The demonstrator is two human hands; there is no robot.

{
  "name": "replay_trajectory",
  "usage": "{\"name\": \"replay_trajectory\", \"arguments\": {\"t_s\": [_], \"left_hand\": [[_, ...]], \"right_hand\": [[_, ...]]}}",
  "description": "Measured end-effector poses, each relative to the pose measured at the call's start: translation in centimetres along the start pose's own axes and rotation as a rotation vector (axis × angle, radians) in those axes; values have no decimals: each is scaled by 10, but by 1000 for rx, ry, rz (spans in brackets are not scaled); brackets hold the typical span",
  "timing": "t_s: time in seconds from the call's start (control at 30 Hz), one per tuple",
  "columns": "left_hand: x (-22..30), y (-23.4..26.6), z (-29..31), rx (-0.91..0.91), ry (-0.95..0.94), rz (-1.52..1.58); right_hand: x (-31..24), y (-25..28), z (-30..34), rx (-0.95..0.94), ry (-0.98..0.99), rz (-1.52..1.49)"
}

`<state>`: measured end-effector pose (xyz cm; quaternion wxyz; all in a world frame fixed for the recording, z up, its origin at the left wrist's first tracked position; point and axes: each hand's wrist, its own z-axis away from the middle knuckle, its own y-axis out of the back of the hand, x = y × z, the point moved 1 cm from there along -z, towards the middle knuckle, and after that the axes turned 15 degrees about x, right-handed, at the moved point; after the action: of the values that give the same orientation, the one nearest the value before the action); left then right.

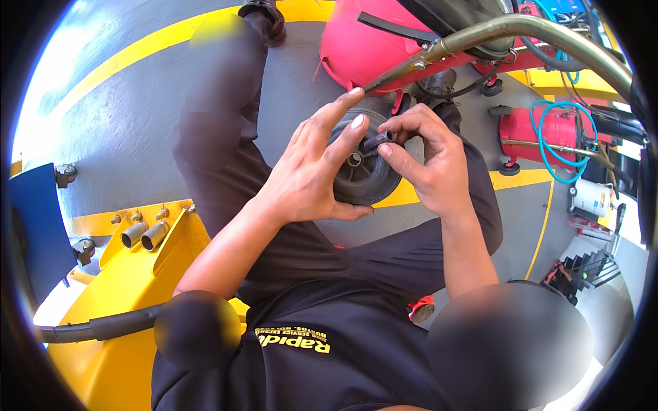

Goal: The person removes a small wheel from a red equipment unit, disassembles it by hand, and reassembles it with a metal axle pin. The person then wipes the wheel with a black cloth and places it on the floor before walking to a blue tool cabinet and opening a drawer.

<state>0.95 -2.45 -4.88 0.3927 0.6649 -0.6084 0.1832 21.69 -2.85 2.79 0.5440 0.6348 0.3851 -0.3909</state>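
A black wheel (385, 179) with a round hub stands between my legs, its face turned up toward me. My left hand (305, 168) spans it from the left, with the thumb at the near rim and the fingers reaching along the far side. Between the thumb and fingertips of my right hand (432, 161) is a short dark hollow sleeve (378, 141). The sleeve is tilted and close above the wheel's hub opening (354, 159); whether the two touch, I cannot tell.
Just beyond the wheel stands a red tank machine (349, 51) with a bent metal tube handle (507, 29). Another red tank (538, 133) with a coiled light-blue hose (545, 147) is at the right. To my left are a yellow metal frame (120, 288) and a blue panel (41, 233) on casters.
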Motion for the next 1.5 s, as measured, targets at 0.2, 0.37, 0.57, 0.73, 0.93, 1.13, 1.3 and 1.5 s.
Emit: {"name": "replay_trajectory", "arguments": {"t_s": [0.2,0.37,0.57,0.73,0.93,1.13,1.3,1.5], "left_hand": [[2,-2,-2,43,-57,73],[3,-3,-5,34,-33,86],[12,2,-7,-82,42,-21],[17,3,-8,-186,117,-139],[11,2,0,-195,160,-145],[10,-1,0,-209,177,-146],[13,-2,-6,-243,167,-157],[13,0,-4,-250,182,-154]], "right_hand": [[-19,7,10,51,125,56],[-28,0,10,-19,292,251],[-28,-7,10,-93,490,503],[-25,-16,12,-104,607,666],[-8,-29,19,-106,518,710],[-4,-25,20,-115,461,671],[-7,-18,16,-92,452,617],[-13,-2,10,34,261,392]]}}
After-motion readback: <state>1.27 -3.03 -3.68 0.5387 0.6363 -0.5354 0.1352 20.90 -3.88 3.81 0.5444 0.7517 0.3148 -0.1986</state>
